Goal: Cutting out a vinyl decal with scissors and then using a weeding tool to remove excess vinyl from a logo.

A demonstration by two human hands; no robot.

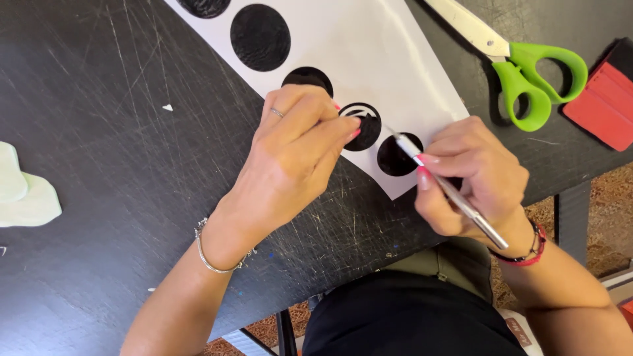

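left hand (297, 151) fingertips pin black sticker (362, 125) on white sheet (389, 59) (scissors (521, 66) nearby); right hand (471, 181) grips craft knife (448, 191) w/ tip at sticker.

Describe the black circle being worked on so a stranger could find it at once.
Start at the white sheet on the dark table, with its diagonal row of black circles. Take the circle between the left hand and the right hand's knife. It alone shows white cut shapes inside.

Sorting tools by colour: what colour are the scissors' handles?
Bright green, on the scissors; clearest in the head view.
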